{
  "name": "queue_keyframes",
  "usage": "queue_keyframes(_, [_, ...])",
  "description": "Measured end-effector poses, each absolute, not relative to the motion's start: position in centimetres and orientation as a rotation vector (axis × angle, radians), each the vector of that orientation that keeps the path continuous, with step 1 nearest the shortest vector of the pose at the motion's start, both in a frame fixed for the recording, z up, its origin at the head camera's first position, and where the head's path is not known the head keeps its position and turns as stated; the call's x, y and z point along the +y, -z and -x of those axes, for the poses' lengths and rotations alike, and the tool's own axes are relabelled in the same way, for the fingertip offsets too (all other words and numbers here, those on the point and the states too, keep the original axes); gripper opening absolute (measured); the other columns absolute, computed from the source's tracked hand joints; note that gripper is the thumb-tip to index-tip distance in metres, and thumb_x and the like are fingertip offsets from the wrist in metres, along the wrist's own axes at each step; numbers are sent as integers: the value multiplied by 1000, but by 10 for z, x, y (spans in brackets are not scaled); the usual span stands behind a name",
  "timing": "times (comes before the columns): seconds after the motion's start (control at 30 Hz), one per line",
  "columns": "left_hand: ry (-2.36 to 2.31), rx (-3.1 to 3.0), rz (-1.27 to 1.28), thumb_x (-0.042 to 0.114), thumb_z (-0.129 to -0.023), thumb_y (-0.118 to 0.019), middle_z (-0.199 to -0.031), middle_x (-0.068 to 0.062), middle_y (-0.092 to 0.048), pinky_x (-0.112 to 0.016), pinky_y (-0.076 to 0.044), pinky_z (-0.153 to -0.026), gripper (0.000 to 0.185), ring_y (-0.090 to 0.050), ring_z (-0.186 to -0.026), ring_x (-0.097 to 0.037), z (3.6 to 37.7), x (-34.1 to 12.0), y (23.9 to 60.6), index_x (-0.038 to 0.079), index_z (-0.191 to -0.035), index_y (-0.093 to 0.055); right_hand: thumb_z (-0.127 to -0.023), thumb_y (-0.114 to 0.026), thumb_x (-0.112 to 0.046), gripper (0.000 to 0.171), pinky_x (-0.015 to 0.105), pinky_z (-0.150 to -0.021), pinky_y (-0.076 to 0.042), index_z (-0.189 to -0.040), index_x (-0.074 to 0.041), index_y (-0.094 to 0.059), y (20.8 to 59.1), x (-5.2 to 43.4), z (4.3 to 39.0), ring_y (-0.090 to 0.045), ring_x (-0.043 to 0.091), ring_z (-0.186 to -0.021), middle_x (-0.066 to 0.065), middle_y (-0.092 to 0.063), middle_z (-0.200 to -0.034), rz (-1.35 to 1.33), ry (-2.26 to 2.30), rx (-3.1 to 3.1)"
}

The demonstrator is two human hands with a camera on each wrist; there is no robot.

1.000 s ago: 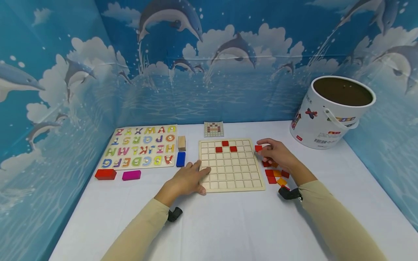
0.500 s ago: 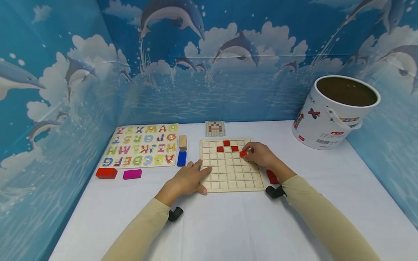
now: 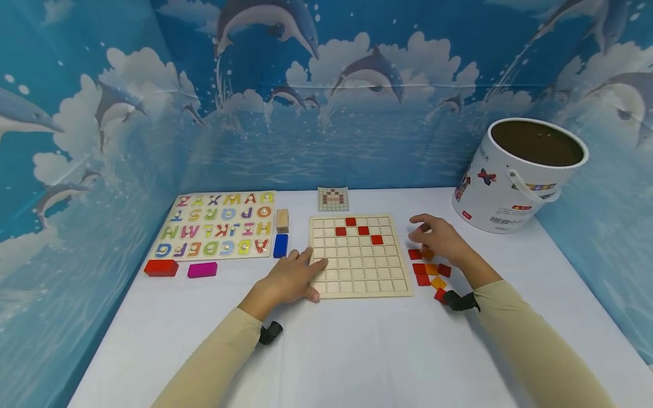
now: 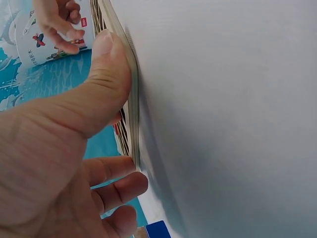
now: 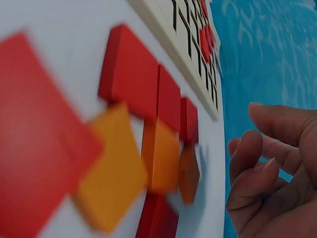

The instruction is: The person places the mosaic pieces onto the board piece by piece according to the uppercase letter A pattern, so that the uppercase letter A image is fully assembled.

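Observation:
A wooden grid board lies on the white table with several red square tiles in its upper cells. My left hand rests at the board's lower left corner, index finger over the cells. In the left wrist view the thumb lies along the board's edge. Over at the right, my right hand hovers above a cluster of loose red and orange tiles. Seen from the right wrist, its fingers are loosely bent with nothing between them, just past the orange tiles.
Behind the board lies a small pattern card. To the left are an alphabet puzzle board, a wooden block, a blue block, a red block and a magenta block. A white bucket stands back right.
My right hand carried a red tile from the right onto the board and let it go in a cell, then moved back over the loose tiles. The left hand stayed at the board.

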State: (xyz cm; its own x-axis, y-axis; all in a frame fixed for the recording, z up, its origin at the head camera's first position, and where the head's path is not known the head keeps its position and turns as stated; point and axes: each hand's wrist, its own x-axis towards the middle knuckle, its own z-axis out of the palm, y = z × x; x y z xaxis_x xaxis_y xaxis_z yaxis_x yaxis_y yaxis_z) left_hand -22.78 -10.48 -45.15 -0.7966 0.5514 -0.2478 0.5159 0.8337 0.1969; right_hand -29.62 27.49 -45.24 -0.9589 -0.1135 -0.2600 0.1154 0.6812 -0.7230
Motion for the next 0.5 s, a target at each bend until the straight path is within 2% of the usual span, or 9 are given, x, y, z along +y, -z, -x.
queue_keyframes(0.27, [-201,2706,-816,50,-85,-74,-164,-21,-28,-59,-37,-108,85,-38,-139,-40,227,-105,453,23,-159,-40,-100,-66,-35,59,29,-72,-48,-150,-10,-47,460,321,278,-56,30,-92,18,-55,-120,-124,1294,2519])
queue_keyframes(0.4, [-193,2701,-810,51,-86,-74,-165,-20,-27,-58,-37,-109,86,-37,-140,-39,228,-104,452,24,-159,-38,-100,-67,-34,59,29,-71,-46,-149,-8,-48,462,331,267,-54,28,-91,17,-55,-114,-129,1279,2506])
queue_keyframes(0.5, [-182,2700,-804,50,-86,-74,-165,-21,-27,-56,-37,-109,86,-37,-140,-39,228,-105,451,24,-159,-38,-98,-70,-33,60,29,-70,-46,-149,-9,-48,465,331,265,-53,28,-92,17,-55,-116,-107,1277,2520])
